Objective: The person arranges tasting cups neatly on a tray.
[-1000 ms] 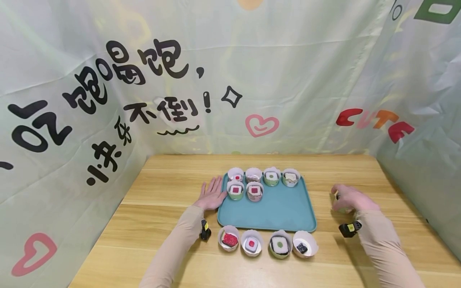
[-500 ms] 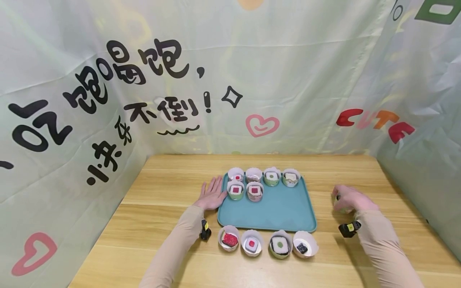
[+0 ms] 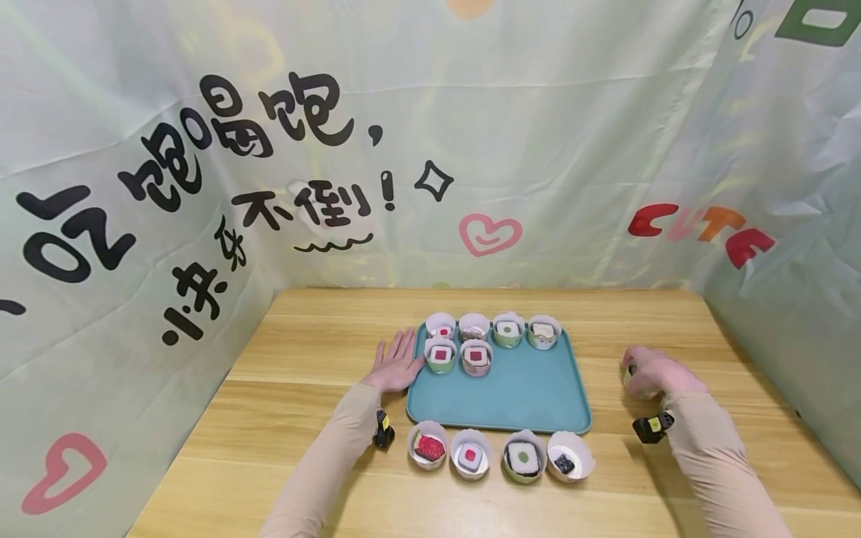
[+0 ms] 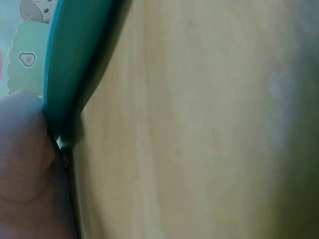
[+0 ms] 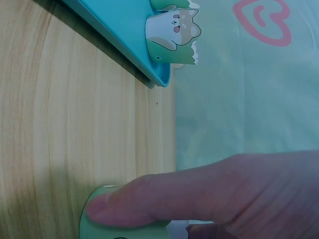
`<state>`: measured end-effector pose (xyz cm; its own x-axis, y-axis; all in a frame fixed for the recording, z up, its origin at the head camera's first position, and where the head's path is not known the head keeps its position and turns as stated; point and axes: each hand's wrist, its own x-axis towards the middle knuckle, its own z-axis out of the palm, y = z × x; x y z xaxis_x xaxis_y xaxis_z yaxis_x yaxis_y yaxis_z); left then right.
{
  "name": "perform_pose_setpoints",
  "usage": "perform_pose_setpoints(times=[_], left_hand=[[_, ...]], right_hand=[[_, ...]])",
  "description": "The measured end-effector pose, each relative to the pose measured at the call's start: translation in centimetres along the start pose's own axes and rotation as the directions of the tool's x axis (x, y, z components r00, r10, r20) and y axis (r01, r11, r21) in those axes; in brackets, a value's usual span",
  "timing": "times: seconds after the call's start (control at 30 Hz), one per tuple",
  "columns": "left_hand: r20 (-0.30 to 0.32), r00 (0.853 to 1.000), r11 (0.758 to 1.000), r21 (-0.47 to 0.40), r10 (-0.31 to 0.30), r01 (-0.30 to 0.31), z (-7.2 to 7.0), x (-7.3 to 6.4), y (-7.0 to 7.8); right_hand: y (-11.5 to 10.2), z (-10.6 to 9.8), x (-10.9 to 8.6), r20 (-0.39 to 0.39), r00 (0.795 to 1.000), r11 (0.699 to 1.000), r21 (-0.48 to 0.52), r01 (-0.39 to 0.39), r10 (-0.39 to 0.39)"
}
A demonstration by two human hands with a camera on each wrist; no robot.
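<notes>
My left hand (image 3: 393,366) lies with fingers straight on the wood beside the blue-green tray (image 3: 498,400), its thumb at the tray's left rim. To the right of the tray, my right hand (image 3: 655,371) grips a green paper baking cup (image 5: 99,231) standing on the table. The thumb presses the cup's side in the right wrist view; the hand covers most of the cup from above. Something dark shows inside it. On the tray, several paper cups with sushi-like pieces stand in a full back row and a second row of two, a green cup (image 3: 440,366) and a pink cup (image 3: 476,368).
In front of the tray stand several more cups in a row: one with a red piece (image 3: 429,447), one with a red-centred piece (image 3: 470,456), one with a green-centred piece (image 3: 523,457), one with a small black piece (image 3: 563,463). A printed curtain (image 3: 572,149) encloses the table.
My right hand has shifted very slightly to the right, still gripping the paper cup. The left hand, the tray and the other cups stay in place.
</notes>
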<state>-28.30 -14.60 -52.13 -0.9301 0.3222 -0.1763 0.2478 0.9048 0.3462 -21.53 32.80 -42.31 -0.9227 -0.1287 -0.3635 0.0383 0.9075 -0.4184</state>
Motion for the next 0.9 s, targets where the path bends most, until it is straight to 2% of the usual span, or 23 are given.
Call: perform_pose_setpoints(times=[0.33, 0.63, 0.9], left_hand=[[0.004, 1.000, 1.000, -0.003, -0.005, 0.005, -0.15, -0.27, 0.25], [-0.001, 1.000, 1.000, 0.004, -0.003, 0.003, 0.06, 0.01, -0.01], [0.000, 1.000, 1.000, 0.008, -0.001, 0.001, 0.10, 0.11, -0.05]], right_hand=[[0.11, 0.19, 0.00, -0.031, 0.999, 1.000, 0.002, 0.015, -0.015], [0.16, 0.26, 0.12, -0.100, 0.994, 0.998, -0.057, 0.034, -0.039], [0.33, 0.17, 0.07, -0.151, 0.988, 0.999, -0.031, 0.037, -0.041]])
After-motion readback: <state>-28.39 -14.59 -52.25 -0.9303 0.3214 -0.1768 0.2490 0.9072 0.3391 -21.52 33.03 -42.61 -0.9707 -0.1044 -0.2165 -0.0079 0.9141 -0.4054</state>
